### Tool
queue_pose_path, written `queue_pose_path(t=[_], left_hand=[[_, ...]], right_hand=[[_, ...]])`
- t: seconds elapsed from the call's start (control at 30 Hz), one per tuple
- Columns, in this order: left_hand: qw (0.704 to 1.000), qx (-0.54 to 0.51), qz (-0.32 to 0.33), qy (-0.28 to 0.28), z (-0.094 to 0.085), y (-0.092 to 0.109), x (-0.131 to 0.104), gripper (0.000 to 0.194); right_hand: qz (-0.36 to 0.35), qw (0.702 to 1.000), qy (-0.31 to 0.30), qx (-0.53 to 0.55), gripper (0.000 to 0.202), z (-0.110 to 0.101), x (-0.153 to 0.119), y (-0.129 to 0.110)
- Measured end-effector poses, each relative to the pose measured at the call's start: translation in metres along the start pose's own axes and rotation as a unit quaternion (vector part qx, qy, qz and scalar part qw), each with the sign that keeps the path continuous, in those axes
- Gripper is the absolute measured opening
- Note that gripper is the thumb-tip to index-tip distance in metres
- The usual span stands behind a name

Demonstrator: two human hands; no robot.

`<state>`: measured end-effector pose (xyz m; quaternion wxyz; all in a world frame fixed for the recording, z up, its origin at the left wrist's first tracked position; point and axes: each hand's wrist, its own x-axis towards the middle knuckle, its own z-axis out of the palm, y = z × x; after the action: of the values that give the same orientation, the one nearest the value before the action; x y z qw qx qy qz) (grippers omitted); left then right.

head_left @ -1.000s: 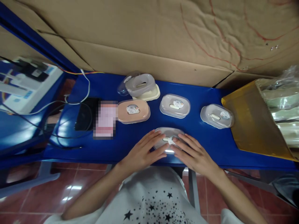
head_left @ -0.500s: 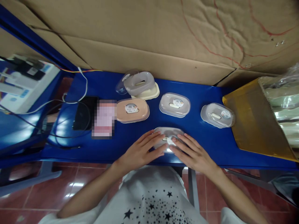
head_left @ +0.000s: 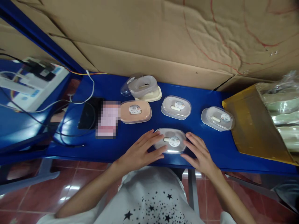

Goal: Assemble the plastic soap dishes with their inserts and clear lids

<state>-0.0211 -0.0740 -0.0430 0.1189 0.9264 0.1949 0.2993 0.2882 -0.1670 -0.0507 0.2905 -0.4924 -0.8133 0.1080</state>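
Observation:
A grey oval box with a clear cover and a round label (head_left: 174, 142) lies near the front edge of the blue table. My left hand (head_left: 144, 149) rests over its left side, fingers spread. At its right end is my right hand (head_left: 198, 152), fingers apart and holding nothing. Behind it sit a similar grey box (head_left: 176, 107) and, to the left, a peach box (head_left: 135, 116). Another grey box (head_left: 217, 118) is at the right. Farther back, a grey ring-shaped lid (head_left: 149, 90) leans over a cream base (head_left: 155, 95), beside a clear cover (head_left: 126, 89).
An open carton (head_left: 252, 124) of wrapped pale items stands at the right. At left are a black device (head_left: 87, 113), a blurred-out pink item (head_left: 108, 119), cables and a white power strip (head_left: 38, 90). Cardboard (head_left: 140, 53) lines the back.
My right hand has moved right, off the top of the front box, uncovering its label. My left hand has barely moved. The whole view has shifted slightly.

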Motion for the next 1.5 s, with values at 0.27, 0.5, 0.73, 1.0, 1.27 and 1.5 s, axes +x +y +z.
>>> queue_pose_path(t=[0.27, 0.5, 0.73, 1.0, 1.27, 1.5], left_hand=[[1.000, -0.009, 0.011, 0.001, 0.005, -0.001, 0.000, 0.028], [1.000, 0.012, -0.003, -0.009, -0.026, -0.013, 0.014, 0.035], [0.968, 0.130, -0.213, -0.011, -0.070, -0.095, 0.077, 0.043], [0.907, 0.066, -0.404, -0.097, -0.066, -0.178, 0.093, 0.083], [0.918, 0.012, -0.396, -0.024, -0.059, -0.195, 0.076, 0.058], [0.944, 0.027, -0.316, 0.093, -0.078, -0.141, 0.077, 0.039]], right_hand=[[-0.025, 1.000, -0.002, -0.008, 0.065, 0.001, 0.003, -0.004], [-0.010, 1.000, 0.027, -0.002, 0.071, -0.011, 0.001, -0.007], [0.050, 0.992, 0.113, 0.021, 0.060, 0.003, 0.003, -0.015], [0.022, 0.998, 0.044, -0.042, 0.049, 0.019, 0.010, -0.034], [0.080, 0.986, 0.057, -0.134, 0.043, -0.026, -0.012, -0.007], [0.121, 0.963, 0.099, -0.219, 0.040, -0.008, 0.039, 0.017]])
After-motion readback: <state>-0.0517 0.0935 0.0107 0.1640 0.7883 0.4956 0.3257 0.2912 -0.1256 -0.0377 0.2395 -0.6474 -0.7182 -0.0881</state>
